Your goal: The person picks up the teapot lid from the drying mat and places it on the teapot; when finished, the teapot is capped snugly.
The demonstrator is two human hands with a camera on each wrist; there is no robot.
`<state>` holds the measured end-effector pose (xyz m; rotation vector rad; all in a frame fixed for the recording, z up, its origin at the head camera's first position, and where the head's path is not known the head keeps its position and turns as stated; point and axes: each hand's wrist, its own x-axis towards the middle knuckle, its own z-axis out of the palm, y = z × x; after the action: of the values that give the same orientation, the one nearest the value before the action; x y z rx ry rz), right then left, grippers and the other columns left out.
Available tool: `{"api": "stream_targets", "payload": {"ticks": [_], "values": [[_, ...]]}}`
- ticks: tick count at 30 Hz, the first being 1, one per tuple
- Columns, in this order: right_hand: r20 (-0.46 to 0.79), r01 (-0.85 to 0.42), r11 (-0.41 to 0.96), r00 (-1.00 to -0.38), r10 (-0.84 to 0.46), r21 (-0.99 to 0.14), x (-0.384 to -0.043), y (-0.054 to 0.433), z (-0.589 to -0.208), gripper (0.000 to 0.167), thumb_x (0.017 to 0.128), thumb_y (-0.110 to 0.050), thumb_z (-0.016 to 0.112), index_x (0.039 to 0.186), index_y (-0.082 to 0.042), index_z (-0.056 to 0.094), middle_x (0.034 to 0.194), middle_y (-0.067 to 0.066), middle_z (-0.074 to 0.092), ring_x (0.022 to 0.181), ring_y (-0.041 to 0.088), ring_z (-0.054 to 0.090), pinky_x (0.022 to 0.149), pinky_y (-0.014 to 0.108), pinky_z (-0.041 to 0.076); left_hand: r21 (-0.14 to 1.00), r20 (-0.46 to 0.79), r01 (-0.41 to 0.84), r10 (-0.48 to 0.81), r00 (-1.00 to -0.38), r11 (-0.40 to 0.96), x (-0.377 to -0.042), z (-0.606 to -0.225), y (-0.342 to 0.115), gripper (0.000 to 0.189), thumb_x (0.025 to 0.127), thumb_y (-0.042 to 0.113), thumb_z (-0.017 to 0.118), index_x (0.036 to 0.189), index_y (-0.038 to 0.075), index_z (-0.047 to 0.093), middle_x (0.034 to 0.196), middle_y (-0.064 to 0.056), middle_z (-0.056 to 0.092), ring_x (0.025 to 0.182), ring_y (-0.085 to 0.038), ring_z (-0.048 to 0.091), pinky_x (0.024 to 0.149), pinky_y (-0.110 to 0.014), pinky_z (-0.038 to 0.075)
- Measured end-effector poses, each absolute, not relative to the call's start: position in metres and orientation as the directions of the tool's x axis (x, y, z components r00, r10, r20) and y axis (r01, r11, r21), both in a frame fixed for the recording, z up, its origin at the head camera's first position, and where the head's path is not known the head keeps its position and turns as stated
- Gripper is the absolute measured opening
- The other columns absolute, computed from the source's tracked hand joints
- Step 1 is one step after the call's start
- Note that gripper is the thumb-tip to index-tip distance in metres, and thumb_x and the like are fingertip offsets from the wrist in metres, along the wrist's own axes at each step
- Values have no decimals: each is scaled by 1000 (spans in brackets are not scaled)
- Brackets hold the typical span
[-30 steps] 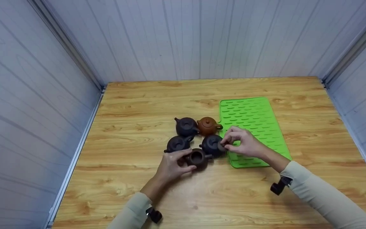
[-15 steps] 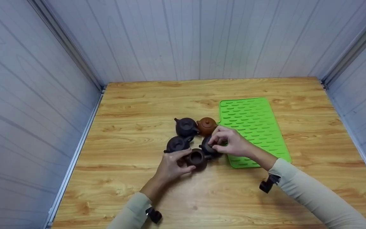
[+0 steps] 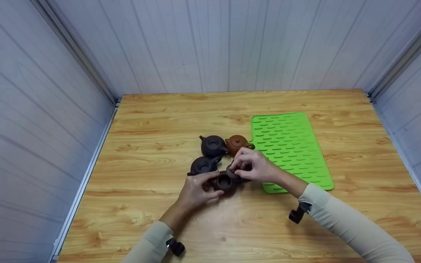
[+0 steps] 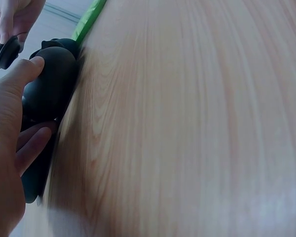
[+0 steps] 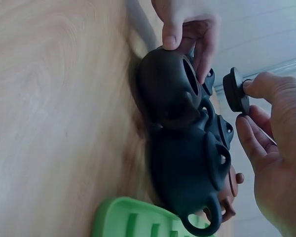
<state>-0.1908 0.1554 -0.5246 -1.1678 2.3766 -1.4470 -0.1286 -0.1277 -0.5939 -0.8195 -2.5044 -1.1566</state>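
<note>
A dark brown teapot (image 5: 160,86) stands upright on the table with its round mouth uncovered. My left hand (image 3: 196,190) grips it from the left, thumb on the near side and fingers on the far side. Just above and beyond that mouth, my right hand (image 3: 257,166) pinches a dark lid (image 5: 235,92) by its knob, apart from the teapot. In the left wrist view the lid (image 4: 8,53) is tilted on edge. A black teapot (image 5: 182,163) with its lid on sits right beside the open one, partly hidden under my right hand in the head view.
Two more black teapots (image 3: 213,146) (image 3: 202,166) stand lidded at the back and left of the cluster. A small orange-brown teapot (image 3: 236,143) is behind my right hand. A green ridged mat (image 3: 287,138) lies to the right on the wooden table (image 3: 152,124); panel walls enclose it.
My right hand has carried the lid leftward, from over the black teapot at the mat's edge to near the open teapot's mouth. My left hand keeps its grip in place.
</note>
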Motion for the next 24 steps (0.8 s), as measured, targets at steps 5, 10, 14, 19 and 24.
{"api": "stream_targets", "payload": {"ticks": [5, 10, 14, 19, 24], "values": [[230, -506, 255, -710, -666, -824, -186, 150, -531, 14, 97, -2, 82, 109, -7, 85, 115, 17, 73, 101, 28, 73, 89, 35, 68, 598, 472, 609, 385, -793, 522, -129, -595, -127, 54, 83, 23, 102, 130, 4, 83, 128, -14, 86, 118, -32, 84, 101, -46, 68], [235, -523, 269, -706, -668, -809, -182, 146, -539, 13, 98, -4, 83, 109, -10, 85, 115, 15, 74, 100, 25, 73, 89, 33, 67, 596, 476, 611, 383, -791, 521, -130, -596, -128, 54, 83, 22, 102, 129, 4, 83, 126, -14, 86, 117, -32, 84, 99, -46, 69], [217, -523, 293, -709, -671, -801, -177, 142, -544, 14, 97, -5, 83, 110, -11, 85, 116, 13, 73, 102, 23, 72, 91, 33, 66, 586, 485, 618, 384, -786, 525, -130, -598, -128, 54, 83, 22, 102, 129, 4, 83, 125, -14, 86, 116, -31, 85, 97, -45, 69], [201, -520, 326, -720, -664, -789, -174, 138, -548, 15, 97, -6, 84, 110, -12, 85, 119, 12, 75, 111, 23, 71, 98, 32, 63, 597, 478, 613, 385, -790, 517, -131, -597, -128, 53, 82, 20, 102, 128, 2, 83, 125, -15, 86, 117, -31, 85, 98, -46, 69], [184, -516, 356, -730, -658, -779, -172, 135, -550, 14, 97, -8, 84, 111, -13, 84, 121, 11, 75, 115, 25, 71, 101, 32, 62, 598, 476, 613, 385, -790, 517, -130, -596, -128, 53, 82, 20, 102, 128, 2, 83, 125, -15, 86, 117, -32, 85, 99, -46, 69]]}}
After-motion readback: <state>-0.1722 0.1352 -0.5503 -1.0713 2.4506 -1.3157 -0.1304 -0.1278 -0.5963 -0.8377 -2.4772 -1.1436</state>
